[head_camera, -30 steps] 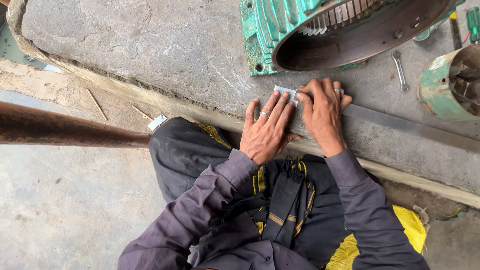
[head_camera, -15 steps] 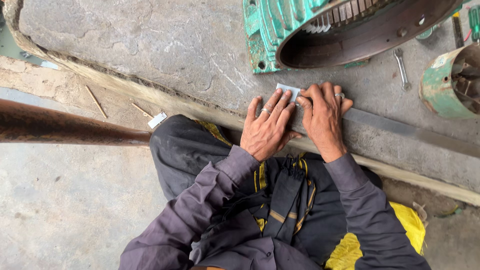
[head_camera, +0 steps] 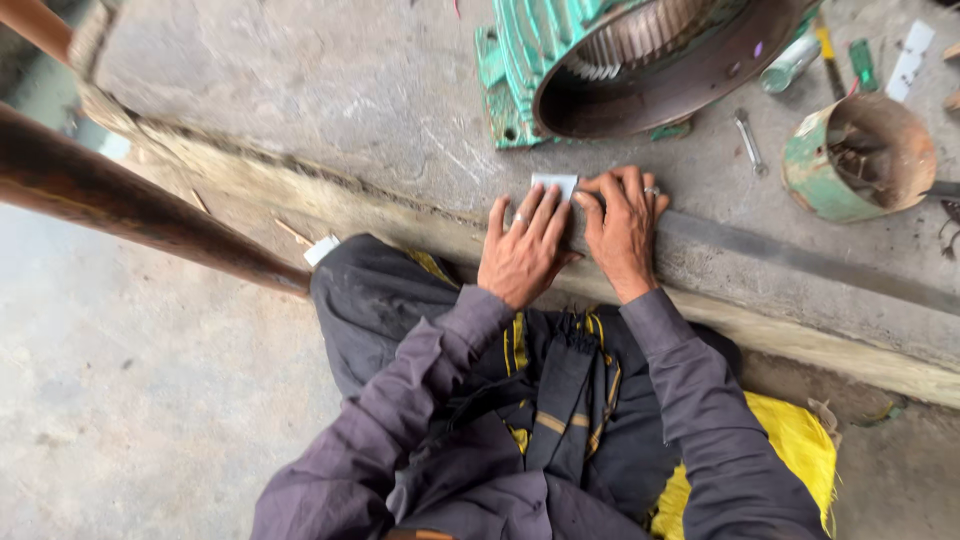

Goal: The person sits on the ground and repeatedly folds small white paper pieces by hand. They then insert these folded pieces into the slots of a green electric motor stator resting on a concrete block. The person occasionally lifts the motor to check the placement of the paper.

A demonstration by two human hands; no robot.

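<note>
Both hands, left hand [head_camera: 522, 252] and right hand [head_camera: 622, 228], are pressed flat, fingers spread, on a white paper strip [head_camera: 555, 185] near the concrete ledge [head_camera: 300, 100] edge.

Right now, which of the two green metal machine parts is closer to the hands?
The large ribbed green motor housing, directly above both hands; the small rusty green cylinder sits farther right.

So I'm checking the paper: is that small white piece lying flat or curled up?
Flat: the white piece lies on the concrete slab, pressed under the left hand and right hand.
</note>
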